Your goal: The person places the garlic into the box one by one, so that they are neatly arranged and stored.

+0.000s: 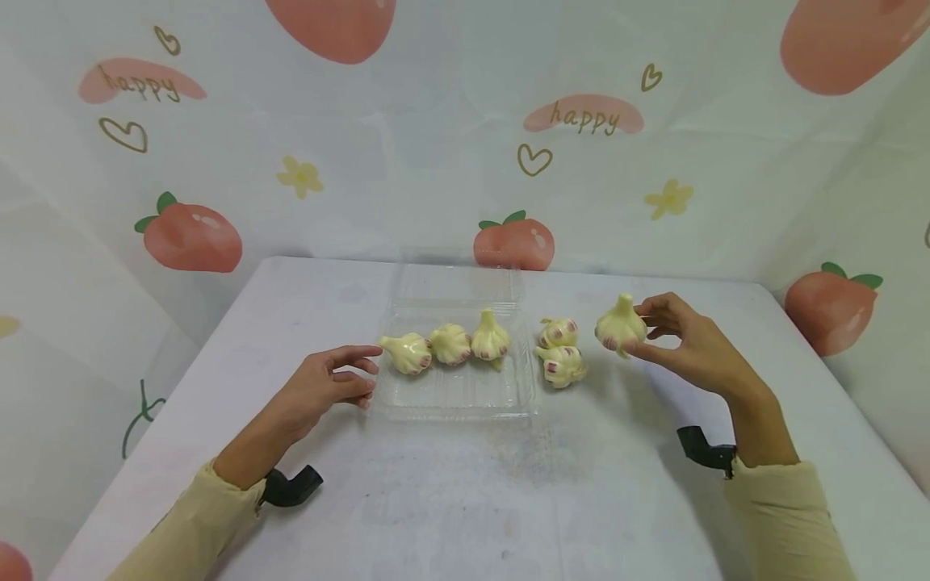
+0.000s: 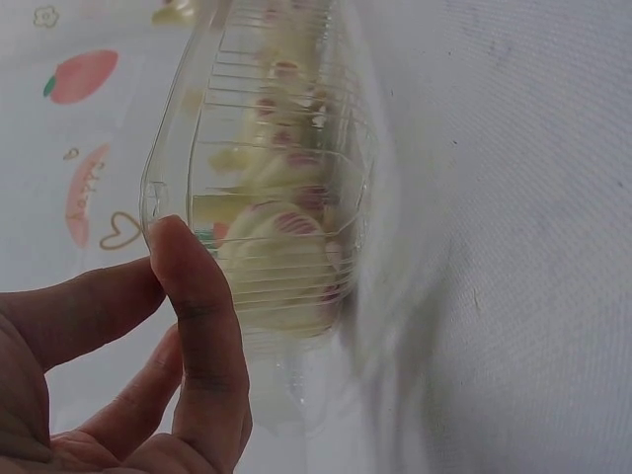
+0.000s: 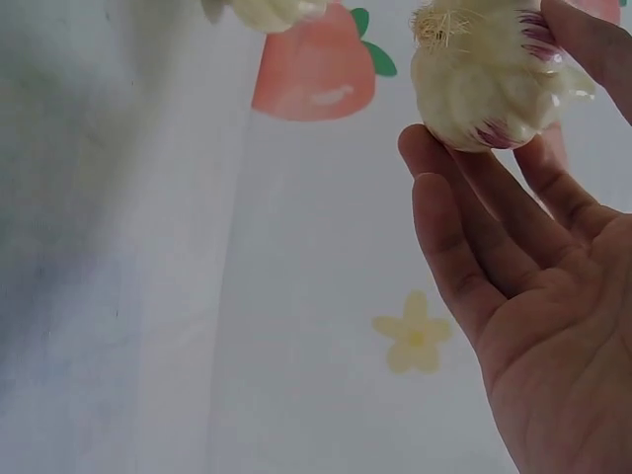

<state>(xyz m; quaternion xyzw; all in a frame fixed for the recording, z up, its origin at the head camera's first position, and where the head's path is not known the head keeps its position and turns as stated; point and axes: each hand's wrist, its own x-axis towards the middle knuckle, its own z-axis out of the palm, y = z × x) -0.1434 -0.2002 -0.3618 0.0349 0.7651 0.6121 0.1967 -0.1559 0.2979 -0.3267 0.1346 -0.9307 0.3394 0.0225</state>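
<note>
My right hand (image 1: pixel 686 343) pinches a garlic bulb (image 1: pixel 620 324) between thumb and fingers, above the table's right part. Pink-purple streaks and a tuft of roots show on this bulb in the right wrist view. A clear plastic clamshell box (image 1: pixel 450 413) lies with its lid laid back, three garlic bulbs (image 1: pixel 451 344) in a row inside it. At the box's left edge is my left hand (image 1: pixel 320 391), fingers loosely bent and apart. In the left wrist view, a fingertip (image 2: pixel 173 237) touches the box's rim (image 2: pixel 158 163).
Two more garlic bulbs (image 1: pixel 559 332) sit touching each other on the white tabletop (image 1: pixel 465 500), just right of the box. The box's lid (image 1: pixel 459 284) extends toward the back edge. Behind the table hangs a white cloth (image 1: pixel 436 153) printed with peaches.
</note>
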